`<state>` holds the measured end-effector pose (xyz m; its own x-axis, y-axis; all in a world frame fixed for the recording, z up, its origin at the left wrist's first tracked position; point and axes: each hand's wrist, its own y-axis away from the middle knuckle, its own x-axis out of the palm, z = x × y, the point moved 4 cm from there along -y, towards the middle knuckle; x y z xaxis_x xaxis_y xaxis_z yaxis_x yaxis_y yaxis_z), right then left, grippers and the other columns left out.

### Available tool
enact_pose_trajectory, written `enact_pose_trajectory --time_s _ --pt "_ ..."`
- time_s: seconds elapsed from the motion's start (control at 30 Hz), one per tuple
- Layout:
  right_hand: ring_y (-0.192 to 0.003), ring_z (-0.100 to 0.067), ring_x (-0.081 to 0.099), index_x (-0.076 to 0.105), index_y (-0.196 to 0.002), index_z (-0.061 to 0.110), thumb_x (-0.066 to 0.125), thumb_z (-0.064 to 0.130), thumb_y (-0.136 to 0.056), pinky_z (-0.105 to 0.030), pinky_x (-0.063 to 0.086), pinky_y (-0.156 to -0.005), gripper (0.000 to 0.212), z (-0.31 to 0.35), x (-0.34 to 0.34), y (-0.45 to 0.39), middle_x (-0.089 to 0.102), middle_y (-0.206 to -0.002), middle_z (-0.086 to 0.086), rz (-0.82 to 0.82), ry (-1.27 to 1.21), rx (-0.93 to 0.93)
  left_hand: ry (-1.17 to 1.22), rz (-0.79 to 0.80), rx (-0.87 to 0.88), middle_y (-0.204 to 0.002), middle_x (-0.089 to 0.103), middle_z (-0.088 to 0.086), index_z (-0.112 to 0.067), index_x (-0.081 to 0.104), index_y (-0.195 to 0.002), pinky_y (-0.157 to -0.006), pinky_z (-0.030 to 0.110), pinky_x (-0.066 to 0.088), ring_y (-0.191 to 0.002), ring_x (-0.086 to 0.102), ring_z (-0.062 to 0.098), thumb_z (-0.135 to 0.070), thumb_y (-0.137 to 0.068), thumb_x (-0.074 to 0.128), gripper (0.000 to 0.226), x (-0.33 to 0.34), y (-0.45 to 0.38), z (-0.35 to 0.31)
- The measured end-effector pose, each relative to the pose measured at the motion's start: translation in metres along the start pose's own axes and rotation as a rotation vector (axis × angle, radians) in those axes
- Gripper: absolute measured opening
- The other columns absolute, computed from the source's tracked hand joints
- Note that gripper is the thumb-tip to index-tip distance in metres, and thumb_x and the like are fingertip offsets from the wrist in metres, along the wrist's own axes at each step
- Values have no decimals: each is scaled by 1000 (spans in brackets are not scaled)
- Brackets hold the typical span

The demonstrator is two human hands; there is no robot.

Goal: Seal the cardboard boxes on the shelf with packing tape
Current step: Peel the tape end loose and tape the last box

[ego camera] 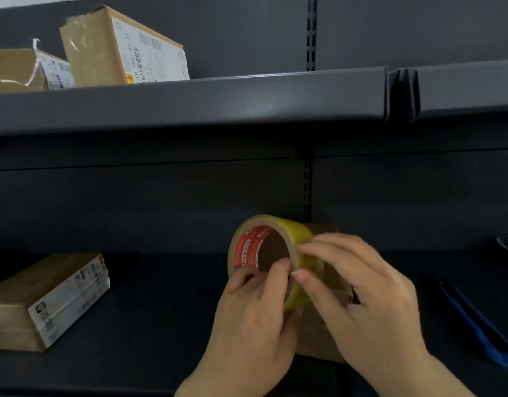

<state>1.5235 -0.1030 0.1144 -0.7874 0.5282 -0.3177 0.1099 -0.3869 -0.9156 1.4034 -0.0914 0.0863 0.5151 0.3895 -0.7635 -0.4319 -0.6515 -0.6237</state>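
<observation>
A roll of clear yellowish packing tape (264,247) with a red inner label is held upright above the lower shelf. My left hand (252,319) grips it from below, thumb on the core's rim. The fingertips of my right hand (361,293) pinch at the roll's outer surface on its right side. Behind and under both hands lies a small cardboard box (321,336), mostly hidden by them. Another flat cardboard box (44,296) with white labels lies at the left of the lower shelf.
On the upper shelf (190,101) at the left stand a labelled cardboard box (115,50) and a second box (18,70) with loose tape strands. A blue tool (476,322) lies at the right of the dark lower shelf (161,310).
</observation>
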Motion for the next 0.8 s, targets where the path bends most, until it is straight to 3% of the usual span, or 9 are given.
enact_pose_trajectory --time_s 0.1,0.27,0.33,0.47,0.57,0.8 --pt "-95 1 54 61 -99 21 57 31 -81 -7 43 -86 22 0 -2 0 58 -96 10 -24 -16 -17 3 -5 0 -87 71 -10 -21 37 -116 -94 14 25 -78 64 1 -22 -68 62 55 1 2 -1" --pt "-78 1 55 64 -80 18 58 28 -81 -10 47 -70 12 -1 0 -1 58 -77 12 22 -72 -23 -57 9 -1 -83 71 -8 -21 39 -115 -90 17 29 -76 66 5 -20 -67 64 54 -2 2 2" --pt "-80 2 55 62 -86 20 56 28 -82 -8 46 -71 11 -2 0 -1 57 -81 13 3 -70 -26 -59 10 -3 -83 71 -9 -23 38 -115 -91 15 32 -77 66 4 -19 -67 64 55 -4 0 3" --pt "-101 0 54 57 -106 20 57 30 -82 -13 45 -88 26 -3 2 -1 59 -102 8 -29 -69 -12 -44 13 9 -87 71 -10 -23 37 -116 -91 19 34 -81 65 1 -18 -69 66 56 -3 1 4" --pt "-96 1 56 60 -99 21 58 31 -81 -11 46 -85 21 -2 2 2 60 -96 11 -50 -83 -25 -21 12 0 -86 71 -9 -22 36 -117 -91 13 33 -80 66 2 -19 -67 65 58 -1 4 4" --pt "-82 2 56 63 -84 22 59 33 -80 -12 47 -73 12 -6 5 -2 58 -81 16 28 -72 -5 -21 21 -21 -85 71 -10 -24 35 -117 -91 19 34 -78 66 2 -23 -69 62 55 1 4 8"
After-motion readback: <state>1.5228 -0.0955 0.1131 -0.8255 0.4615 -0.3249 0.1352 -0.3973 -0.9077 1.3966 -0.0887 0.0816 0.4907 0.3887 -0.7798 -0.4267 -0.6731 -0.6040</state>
